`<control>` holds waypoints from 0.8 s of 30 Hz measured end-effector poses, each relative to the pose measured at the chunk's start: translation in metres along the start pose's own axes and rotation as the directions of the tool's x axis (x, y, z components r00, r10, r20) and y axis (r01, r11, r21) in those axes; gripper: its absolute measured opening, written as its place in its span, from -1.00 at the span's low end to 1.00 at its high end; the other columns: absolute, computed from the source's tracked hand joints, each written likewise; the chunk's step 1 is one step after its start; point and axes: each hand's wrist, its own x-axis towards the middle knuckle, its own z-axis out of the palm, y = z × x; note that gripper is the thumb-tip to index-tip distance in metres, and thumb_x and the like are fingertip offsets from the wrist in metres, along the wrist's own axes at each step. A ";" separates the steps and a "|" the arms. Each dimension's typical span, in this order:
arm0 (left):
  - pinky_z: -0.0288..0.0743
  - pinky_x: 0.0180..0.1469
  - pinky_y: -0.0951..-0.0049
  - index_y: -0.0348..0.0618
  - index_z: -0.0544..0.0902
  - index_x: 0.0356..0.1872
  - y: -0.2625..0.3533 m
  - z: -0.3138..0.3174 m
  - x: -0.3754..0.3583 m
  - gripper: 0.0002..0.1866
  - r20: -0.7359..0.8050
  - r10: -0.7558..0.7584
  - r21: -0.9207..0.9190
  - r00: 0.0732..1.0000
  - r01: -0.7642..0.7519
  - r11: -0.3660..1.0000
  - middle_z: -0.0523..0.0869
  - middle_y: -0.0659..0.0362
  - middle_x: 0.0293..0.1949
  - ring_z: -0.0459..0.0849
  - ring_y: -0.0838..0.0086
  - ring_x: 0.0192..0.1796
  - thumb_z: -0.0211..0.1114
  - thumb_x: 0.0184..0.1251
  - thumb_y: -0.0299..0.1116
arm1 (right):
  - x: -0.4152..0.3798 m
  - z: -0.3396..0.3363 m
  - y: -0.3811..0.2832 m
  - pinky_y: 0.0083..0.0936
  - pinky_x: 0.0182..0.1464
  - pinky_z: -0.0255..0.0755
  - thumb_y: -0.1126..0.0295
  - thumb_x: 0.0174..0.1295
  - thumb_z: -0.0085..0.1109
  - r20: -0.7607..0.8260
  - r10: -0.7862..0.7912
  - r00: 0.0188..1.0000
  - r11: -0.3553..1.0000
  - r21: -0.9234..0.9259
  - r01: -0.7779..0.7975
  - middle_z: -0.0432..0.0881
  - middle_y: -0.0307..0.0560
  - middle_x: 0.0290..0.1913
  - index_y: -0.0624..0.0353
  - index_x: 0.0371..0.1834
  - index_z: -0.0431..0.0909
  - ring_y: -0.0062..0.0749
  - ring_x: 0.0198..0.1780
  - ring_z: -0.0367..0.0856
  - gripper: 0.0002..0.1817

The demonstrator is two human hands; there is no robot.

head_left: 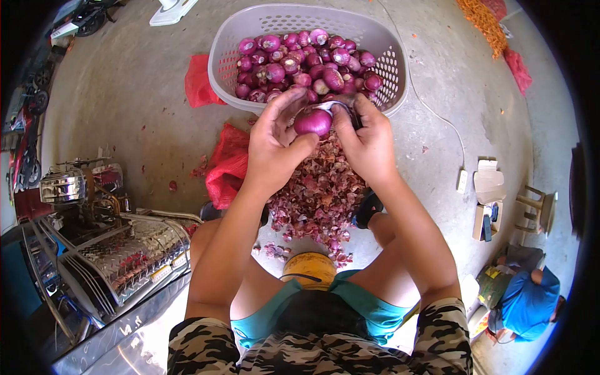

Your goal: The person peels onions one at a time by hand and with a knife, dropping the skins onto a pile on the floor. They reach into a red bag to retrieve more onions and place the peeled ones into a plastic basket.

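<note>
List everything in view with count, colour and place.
onion: one, purple, upper centre
sliver: one, whitish, upper centre
basket: one, grey, ahead
onions: many, purple, inside basket
peelings: heap, reddish, centre
mesh bag: one, red, left of peelings
container: one, yellow, lower centre
power strip: one, white, right
box: one, brown, right
stool: one, brown, right
scraps: heap, orange, upper right
person: one, blue top, lower right
metal assembly: one, silver, left
left hand: one, holding onion
right hand: one, at sliver

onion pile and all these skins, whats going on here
A person's left hand holds a red onion while the right hand pinches something pale beside it, too unclear to name. It looks like peeling: loose skins are heaped on the floor below, and a basket ahead holds many more onions.
</note>
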 end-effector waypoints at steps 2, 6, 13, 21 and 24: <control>0.52 0.11 0.47 -0.36 0.39 0.17 0.002 0.000 0.000 -0.45 -0.022 -0.090 -0.004 0.996 0.090 0.996 0.57 0.08 0.03 0.59 0.46 0.04 0.27 0.08 -0.70 | 0.001 0.000 0.000 -0.34 -0.16 0.49 0.40 0.15 0.21 -0.009 0.032 0.999 0.997 0.064 -0.031 0.64 0.22 -0.25 0.40 -0.11 0.52 0.00 -0.25 0.65 -0.69; 0.55 0.03 0.53 -0.40 0.40 0.15 0.003 0.001 -0.002 -0.48 -0.008 -0.175 -0.048 0.984 0.175 0.983 0.60 0.06 -0.02 0.60 0.49 0.00 0.32 0.13 -0.64 | 0.002 0.000 0.003 -0.39 -0.14 0.48 0.40 0.15 0.22 0.014 0.033 0.999 0.996 0.084 -0.034 0.64 0.18 -0.24 0.39 -0.10 0.53 -0.08 -0.24 0.66 -0.69; 0.50 0.12 0.47 -0.41 0.48 0.10 0.003 -0.002 -0.002 -0.50 -0.028 -0.181 0.056 0.983 0.182 0.982 0.53 0.05 0.11 0.55 0.46 0.08 0.36 0.07 -0.67 | 0.004 -0.006 0.002 -0.25 -0.27 0.42 0.42 0.09 0.24 0.170 -0.098 0.981 0.993 -0.048 0.107 0.55 0.17 -0.37 0.34 -0.29 0.51 0.06 -0.33 0.56 -0.79; 0.51 0.12 0.48 -0.40 0.54 0.04 -0.003 -0.010 -0.001 -0.54 0.026 0.032 0.216 0.999 -0.037 0.976 0.52 0.08 0.08 0.55 0.45 0.08 0.38 0.04 -0.66 | 0.001 -0.005 -0.007 -0.16 -0.30 0.38 0.45 0.00 0.23 0.135 -0.066 0.989 0.991 -0.104 0.080 0.49 0.18 -0.43 0.33 -0.41 0.42 0.14 -0.35 0.51 -0.79; 0.52 0.12 0.48 -0.39 0.55 0.03 -0.003 -0.012 -0.001 -0.55 0.042 0.038 0.183 0.998 -0.045 0.982 0.50 0.10 0.08 0.54 0.46 0.08 0.38 0.03 -0.66 | 0.001 -0.002 -0.007 -0.15 -0.30 0.37 0.44 -0.01 0.23 0.119 -0.094 0.988 0.989 -0.099 0.106 0.48 0.19 -0.44 0.33 -0.43 0.40 0.15 -0.36 0.50 -0.78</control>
